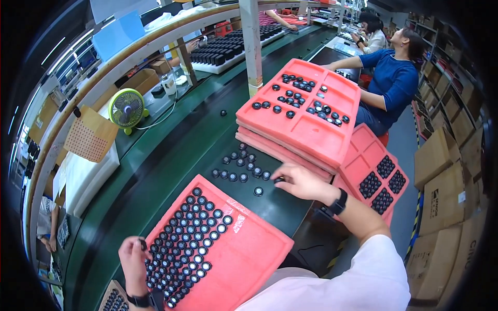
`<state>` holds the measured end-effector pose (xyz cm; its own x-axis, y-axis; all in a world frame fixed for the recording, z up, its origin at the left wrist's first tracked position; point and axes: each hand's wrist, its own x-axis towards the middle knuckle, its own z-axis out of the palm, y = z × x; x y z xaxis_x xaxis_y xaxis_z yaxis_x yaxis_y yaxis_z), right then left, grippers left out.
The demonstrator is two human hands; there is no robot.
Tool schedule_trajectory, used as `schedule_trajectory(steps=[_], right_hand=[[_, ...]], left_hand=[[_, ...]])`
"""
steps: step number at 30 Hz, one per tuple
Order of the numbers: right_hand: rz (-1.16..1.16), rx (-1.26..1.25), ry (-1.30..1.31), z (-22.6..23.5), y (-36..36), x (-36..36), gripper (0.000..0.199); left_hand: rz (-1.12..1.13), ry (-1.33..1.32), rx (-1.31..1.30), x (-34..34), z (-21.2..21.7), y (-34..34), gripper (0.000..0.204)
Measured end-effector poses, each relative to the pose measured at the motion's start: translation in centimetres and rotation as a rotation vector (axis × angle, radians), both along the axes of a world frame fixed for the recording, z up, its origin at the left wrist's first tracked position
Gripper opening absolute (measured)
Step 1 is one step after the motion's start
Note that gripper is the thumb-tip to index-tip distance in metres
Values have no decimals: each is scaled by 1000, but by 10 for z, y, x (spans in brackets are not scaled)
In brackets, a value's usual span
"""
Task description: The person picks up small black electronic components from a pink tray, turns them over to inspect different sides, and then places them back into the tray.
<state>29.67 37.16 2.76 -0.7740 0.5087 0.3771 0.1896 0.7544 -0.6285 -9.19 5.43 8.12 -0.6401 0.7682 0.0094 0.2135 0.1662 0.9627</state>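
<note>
My left hand point(134, 259) is at the left edge of a pink tray point(254, 246), its fingers pinched on a small black round part point(142, 243). Rows of similar black round parts with pale centres point(193, 229) cover the left side of that tray. My right hand point(301, 181) is closed on another black round part, mostly hidden by the fingers, just above the green bench point(282, 205). Beside its fingertips a loose group of such parts point(240, 161) lies on the bench, with a single one point(258, 191) nearer to me.
A stack of pink compartment trays point(332, 137), the top one holding scattered parts, stands beyond my right hand. Lower right is another filled pink tray point(358, 150). A green fan point(126, 108) stands far left. A co-worker in blue point(391, 78) sits beyond the stack; cardboard boxes point(441, 199) line the right.
</note>
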Motion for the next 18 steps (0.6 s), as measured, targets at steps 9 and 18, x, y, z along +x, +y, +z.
schedule_trajectory(steps=[9,18], right_hand=[[-420,-352,-100,-51,-24,42,22],[-496,-134,-101,-82,-2,9,23]], left_hand=[[12,-135,287,76,-33,-45,16],[85,-148,463,95,-50,-46,24]])
